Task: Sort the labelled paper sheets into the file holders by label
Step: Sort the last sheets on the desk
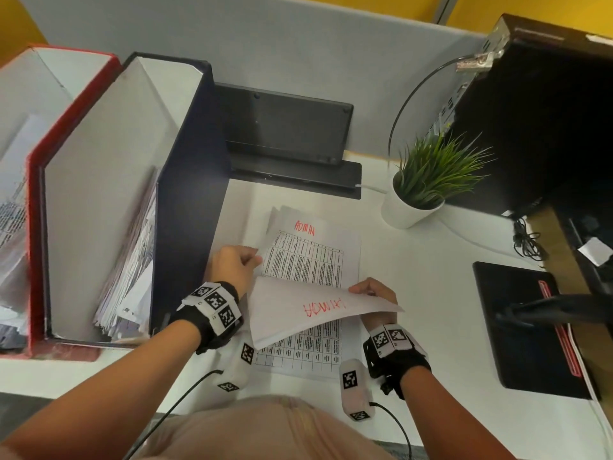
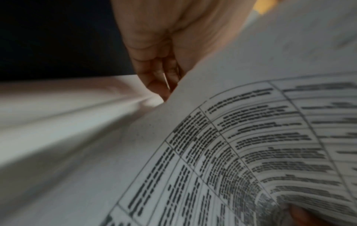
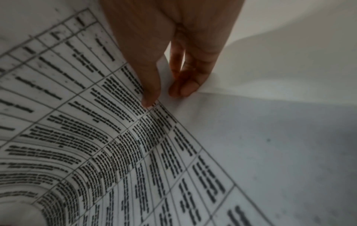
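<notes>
Right hand [image 3: 173, 50] pinches the edge of a printed sheet [image 3: 81, 137]: thumb on the table-ruled printed face, fingers [image 3: 185, 87] behind it. The sheet curves away to the lower left. Pale grey surface [image 3: 280, 152] lies to the right

The sheets [image 1: 305, 260] are thin matt white paper, printed with black tables and red marker labels. The two holders, red [image 1: 33, 180] and black [image 1: 189, 180], look like smooth card with white matt insides. The desk [image 1: 431, 293] is smooth matt white. The pot [image 1: 403, 212] at far right looks like smooth white ceramic.
</notes>
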`<state>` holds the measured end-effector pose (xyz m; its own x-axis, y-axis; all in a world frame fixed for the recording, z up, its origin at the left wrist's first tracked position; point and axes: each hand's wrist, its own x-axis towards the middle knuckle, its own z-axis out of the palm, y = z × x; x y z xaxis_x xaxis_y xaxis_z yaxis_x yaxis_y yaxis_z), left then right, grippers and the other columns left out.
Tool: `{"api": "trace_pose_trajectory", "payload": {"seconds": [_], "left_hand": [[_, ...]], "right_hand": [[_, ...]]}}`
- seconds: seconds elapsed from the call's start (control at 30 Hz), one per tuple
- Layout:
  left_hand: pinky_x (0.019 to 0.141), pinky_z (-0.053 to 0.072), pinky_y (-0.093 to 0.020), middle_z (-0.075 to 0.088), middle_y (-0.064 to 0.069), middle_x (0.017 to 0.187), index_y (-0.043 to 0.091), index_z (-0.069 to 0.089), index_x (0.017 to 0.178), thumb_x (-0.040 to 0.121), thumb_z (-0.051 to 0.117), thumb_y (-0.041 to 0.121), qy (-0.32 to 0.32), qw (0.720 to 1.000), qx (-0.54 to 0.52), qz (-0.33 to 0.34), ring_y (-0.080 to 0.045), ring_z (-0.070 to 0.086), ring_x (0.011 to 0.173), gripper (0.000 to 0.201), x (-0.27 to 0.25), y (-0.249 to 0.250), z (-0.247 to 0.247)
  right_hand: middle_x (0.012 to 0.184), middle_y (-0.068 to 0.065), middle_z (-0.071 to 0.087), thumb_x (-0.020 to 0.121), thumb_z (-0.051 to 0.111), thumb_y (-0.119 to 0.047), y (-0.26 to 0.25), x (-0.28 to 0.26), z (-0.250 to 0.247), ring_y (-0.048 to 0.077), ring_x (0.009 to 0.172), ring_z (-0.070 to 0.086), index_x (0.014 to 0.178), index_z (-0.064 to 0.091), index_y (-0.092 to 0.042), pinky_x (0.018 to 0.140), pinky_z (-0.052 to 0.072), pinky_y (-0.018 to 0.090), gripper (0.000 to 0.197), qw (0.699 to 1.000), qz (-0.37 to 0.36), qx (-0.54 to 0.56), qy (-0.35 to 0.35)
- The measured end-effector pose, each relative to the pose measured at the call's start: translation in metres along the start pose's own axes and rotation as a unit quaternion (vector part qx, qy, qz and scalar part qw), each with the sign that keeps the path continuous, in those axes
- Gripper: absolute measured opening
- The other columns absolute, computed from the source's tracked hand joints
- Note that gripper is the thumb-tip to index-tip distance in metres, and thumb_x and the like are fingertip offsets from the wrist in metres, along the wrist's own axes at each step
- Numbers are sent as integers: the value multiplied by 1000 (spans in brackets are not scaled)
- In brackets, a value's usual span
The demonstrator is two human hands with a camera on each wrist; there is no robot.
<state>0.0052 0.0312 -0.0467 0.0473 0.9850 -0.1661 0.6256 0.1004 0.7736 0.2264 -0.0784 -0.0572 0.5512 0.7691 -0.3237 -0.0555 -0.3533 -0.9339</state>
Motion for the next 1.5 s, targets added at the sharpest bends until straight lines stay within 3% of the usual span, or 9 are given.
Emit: {"api": "trace_pose_trajectory", "payload": {"seconds": [0.23,0.37,0.57,0.77,1.0,1.1,1.23,1.37,1.5], "left_hand": [[62,48,-18,65,-1,87,9,65,79,89,49,-6,-53,981,-185,18,-13,59,77,24,-21,4,-5],[66,49,-22,67,-4,88,5,58,65,84,44,-13,-75,960,-267,-46,-16,61,82,29,-22,2,-5],[72,48,-27,69,-7,89,3,58,62,78,37,-14,-72,950,-288,-96,-20,62,83,31,-16,0,-11],[78,50,-31,61,-10,109,7,55,119,88,60,12,-119,962,-158,-189,-24,61,91,31,13,-11,-6],[66,51,-29,63,-2,62,15,60,63,65,84,26,-66,985,-61,-150,-19,57,60,26,16,-6,2],[82,51,-38,67,-21,82,-1,65,79,78,74,21,-45,992,-20,-116,-35,61,75,24,11,-4,4],[79,49,-27,71,-9,95,4,70,101,88,60,10,-18,999,-26,-27,-20,64,82,17,-1,-5,2],[57,47,-10,67,10,76,28,69,79,85,62,10,-4,996,-89,21,1,61,61,19,-14,-2,-4],[67,53,-33,69,1,82,18,60,71,81,60,-6,-45,983,-176,-7,-16,63,74,26,-20,-6,-9]], "right_hand": [[107,14,65,59,84,2,2,4,-1,25,97,62,115,51,3,83,55,37,65,999,25,36,28],[79,-4,56,77,66,10,-4,7,-1,1,68,56,129,43,-12,61,47,8,61,967,107,233,7],[66,11,64,79,53,14,-11,3,-7,28,70,57,71,60,-1,55,54,25,18,966,190,173,13],[84,22,58,66,53,7,-13,2,-13,36,72,59,81,52,0,51,52,34,17,941,280,184,-43],[79,14,54,71,56,14,-4,6,-5,30,75,54,59,56,-3,57,54,27,21,980,158,121,-17],[89,16,56,71,59,12,1,6,-5,32,84,54,64,60,-5,76,54,39,18,981,159,109,-14],[66,10,52,63,54,13,0,4,-5,26,61,49,42,54,-6,56,49,27,28,974,173,148,17],[77,11,58,78,65,5,1,7,-3,19,73,52,64,57,-6,50,41,9,19,995,88,-20,43],[85,6,58,59,85,1,2,5,-5,17,75,55,95,51,-8,53,43,5,50,998,-1,-18,54]]}}
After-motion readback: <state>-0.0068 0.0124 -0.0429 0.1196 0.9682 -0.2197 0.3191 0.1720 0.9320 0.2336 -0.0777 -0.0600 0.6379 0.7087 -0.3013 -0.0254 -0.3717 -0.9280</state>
